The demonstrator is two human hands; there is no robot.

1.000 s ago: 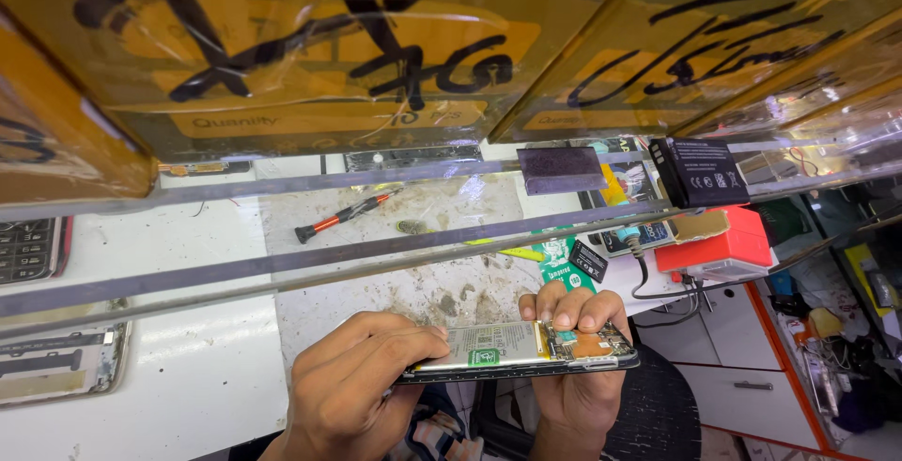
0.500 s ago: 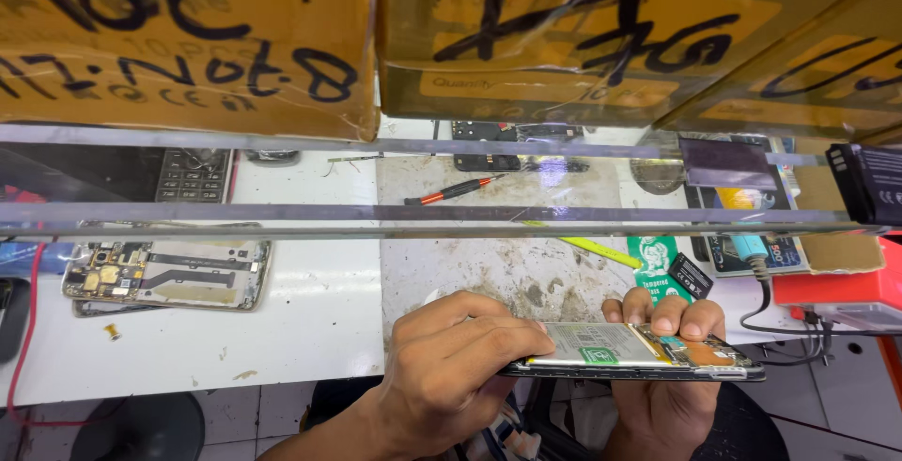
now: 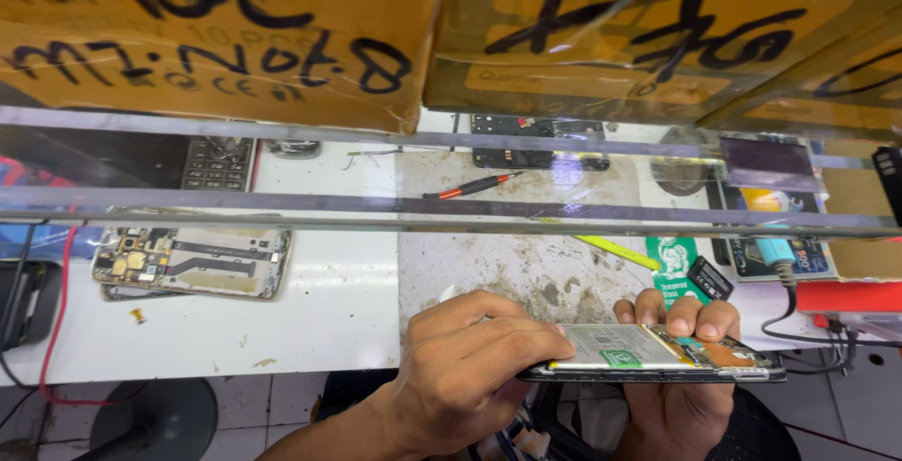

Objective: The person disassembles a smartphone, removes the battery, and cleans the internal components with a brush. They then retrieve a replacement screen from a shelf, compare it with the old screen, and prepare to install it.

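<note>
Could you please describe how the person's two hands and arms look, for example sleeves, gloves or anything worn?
Both hands are bare, with no gloves. The left hand shows its back, knuckles and a bare forearm with no sleeve, watch or bracelet in view. The right hand shows short, trimmed fingernails and no rings on the visible fingers; its wrist is out of the picture.
</note>
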